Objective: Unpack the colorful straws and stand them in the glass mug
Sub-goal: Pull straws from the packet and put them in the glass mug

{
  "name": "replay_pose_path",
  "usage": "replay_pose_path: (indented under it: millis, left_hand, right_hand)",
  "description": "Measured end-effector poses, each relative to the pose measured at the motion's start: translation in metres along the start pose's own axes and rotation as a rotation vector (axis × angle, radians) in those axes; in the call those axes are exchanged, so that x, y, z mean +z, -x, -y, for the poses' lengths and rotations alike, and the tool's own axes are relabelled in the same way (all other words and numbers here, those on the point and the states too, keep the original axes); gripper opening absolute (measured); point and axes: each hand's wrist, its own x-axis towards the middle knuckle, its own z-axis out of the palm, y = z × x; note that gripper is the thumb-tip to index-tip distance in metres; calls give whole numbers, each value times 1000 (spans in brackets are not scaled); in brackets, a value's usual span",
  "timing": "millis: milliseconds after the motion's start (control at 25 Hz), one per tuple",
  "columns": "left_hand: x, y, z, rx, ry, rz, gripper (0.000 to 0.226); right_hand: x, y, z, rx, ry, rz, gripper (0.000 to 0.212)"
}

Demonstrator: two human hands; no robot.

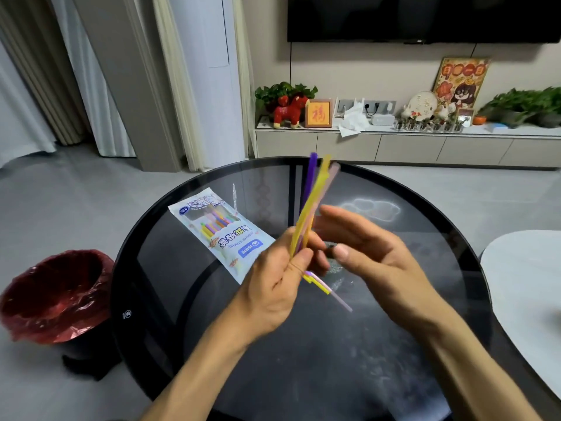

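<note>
Forearms come in from the bottom edge, both bare, and we see them meet over a round dark glass table [188,299]. Left hand [273,281] is clenched around a small bunch of straws [309,205], thumb pressed against them near the lower third. We count purple, yellow and pink in the bunch; it tilts up and away, tips reaching past the far table rim. Short lower ends poke out below the fist, a pink one longest. Right hand [364,253] is released, fingers spread and slightly curled, palm facing the straws, just beside them; we cannot tell if a fingertip touches them. Motion blur on both hands.

Left of the hands, the pack [218,232] lies flat on the table, white-blue with printed lettering, more straws visible through its clear window. A torn clear strip [234,194] stands just behind it. Something clear and crinkled lies on the table under the hands; too blurred for us to name.

Off the table to the left, a bin [51,296] with a red liner sits on the floor. A white tabletop [528,284] edges in at right.
</note>
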Motion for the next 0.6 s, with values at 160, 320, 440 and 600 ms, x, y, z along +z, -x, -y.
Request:
replay_pose_path:
  millis: [160, 320, 440, 600]
  left_hand:
    - [4, 5, 25, -179, -74, 311, 17]
    - [-2, 5, 30, -311, -27, 385, 20]
    - [-6, 6, 26, -386, 18, 490, 20]
    - [-5, 5, 23, -425, 67, 506, 17]
  right_hand:
    - [15, -4, -18, -51, 246, 14, 20]
    - [16, -9, -21, 0, 261, -16, 7]
    - [12, -13, -20, 69, 236, -7, 13]
    - [12, -13, -19, 121, 247, -83, 10]
